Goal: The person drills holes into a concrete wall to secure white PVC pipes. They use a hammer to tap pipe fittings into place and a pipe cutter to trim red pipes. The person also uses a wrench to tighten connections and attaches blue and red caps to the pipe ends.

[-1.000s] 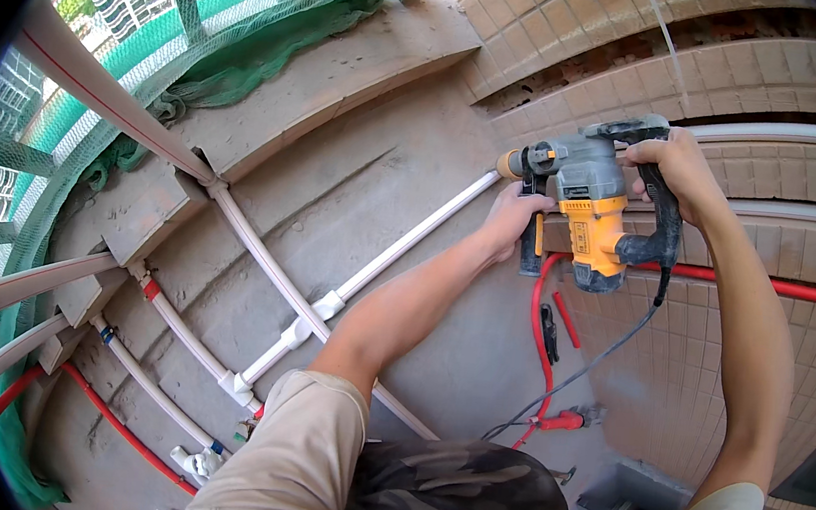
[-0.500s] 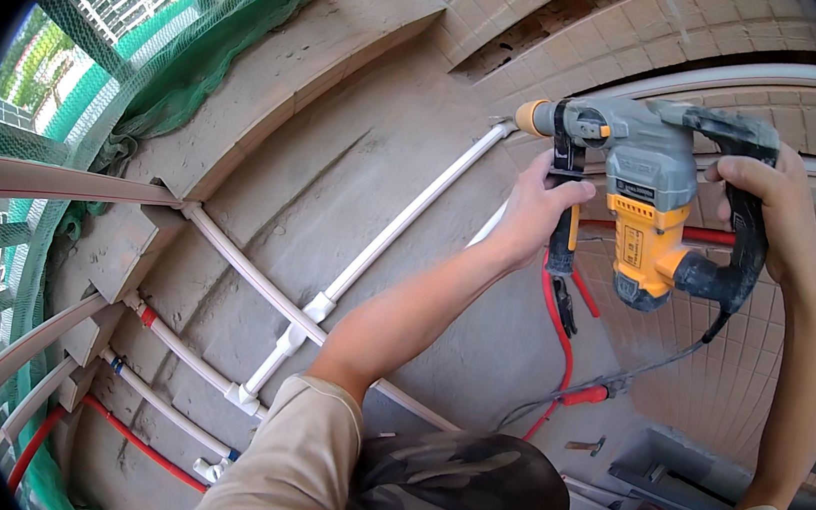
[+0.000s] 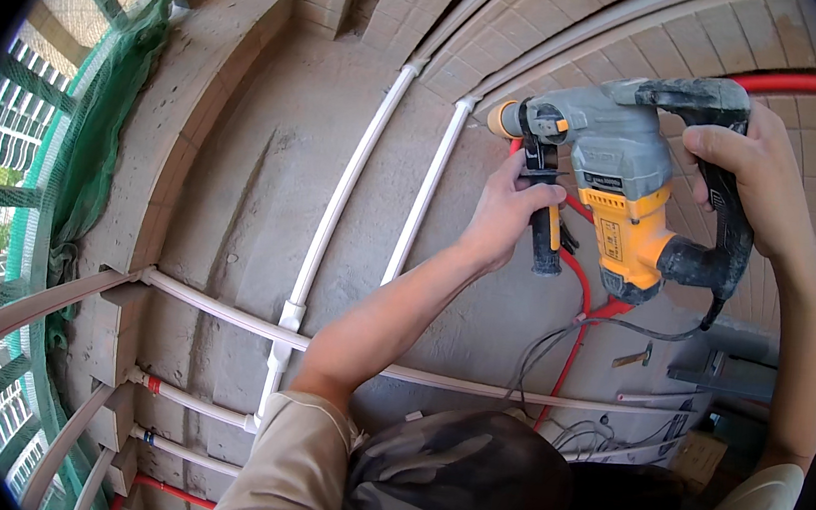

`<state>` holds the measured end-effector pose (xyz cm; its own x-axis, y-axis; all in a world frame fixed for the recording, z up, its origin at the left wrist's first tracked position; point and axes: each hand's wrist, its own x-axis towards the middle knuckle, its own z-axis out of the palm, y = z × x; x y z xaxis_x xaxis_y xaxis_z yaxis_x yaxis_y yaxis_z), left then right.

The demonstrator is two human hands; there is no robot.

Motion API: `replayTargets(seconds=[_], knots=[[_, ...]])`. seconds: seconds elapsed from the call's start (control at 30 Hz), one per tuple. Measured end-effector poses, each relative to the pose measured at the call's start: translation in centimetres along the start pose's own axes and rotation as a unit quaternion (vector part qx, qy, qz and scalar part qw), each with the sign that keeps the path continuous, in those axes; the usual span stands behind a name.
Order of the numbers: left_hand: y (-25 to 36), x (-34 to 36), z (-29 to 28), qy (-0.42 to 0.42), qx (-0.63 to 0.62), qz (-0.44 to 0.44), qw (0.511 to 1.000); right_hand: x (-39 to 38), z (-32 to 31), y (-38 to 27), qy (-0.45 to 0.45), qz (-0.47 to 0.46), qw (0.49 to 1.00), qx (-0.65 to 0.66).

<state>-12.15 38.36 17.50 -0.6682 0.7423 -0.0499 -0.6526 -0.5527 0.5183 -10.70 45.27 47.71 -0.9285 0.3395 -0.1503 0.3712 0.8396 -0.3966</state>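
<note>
left hand [image 3: 514, 212] clenches the drill's [image 3: 628, 179] side handle [image 3: 543, 232], right hand [image 3: 754, 174] grasps the rear grip, bracing its nose toward the wall [image 3: 267, 168]

Bare concrete slab [image 3: 234, 195] open between the raised concrete curb [image 3: 157, 116] at left and the two white conduits [image 3: 338, 207] running up the middle; further white pipes [image 3: 211, 308] cross low on the slab, raised off the surface, blocking a flat sweep there. Right of the conduits, room is taken by the rotary hammer [image 3: 628, 179], red conduit [image 3: 577, 315] and grey cable [image 3: 559, 343] looped beneath it; green safety net [image 3: 88, 148] closes the left edge.
</note>
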Motion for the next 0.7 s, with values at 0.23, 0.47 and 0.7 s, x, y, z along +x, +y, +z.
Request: replayTargets(seconds=[0.23, 0.47, 0.7], knots=[[0.0, 0.3, 0.0, 0.018, 0.022, -0.037, 0.999, 1.1, 0.5, 3.0, -0.006, -0.006, 1.0, -0.013], [-0.7, 1.6, -1.3, 0.034, -0.005, -0.039, 0.999, 3.2, 1.6, 4.6, -0.022, 0.012, 1.0, 0.002], [-1.2, 2.5, -1.3, 0.027, 0.021, -0.054, 0.998, 3.8, 1.7, 4.9, -0.016, 0.027, 0.999, 0.019]])
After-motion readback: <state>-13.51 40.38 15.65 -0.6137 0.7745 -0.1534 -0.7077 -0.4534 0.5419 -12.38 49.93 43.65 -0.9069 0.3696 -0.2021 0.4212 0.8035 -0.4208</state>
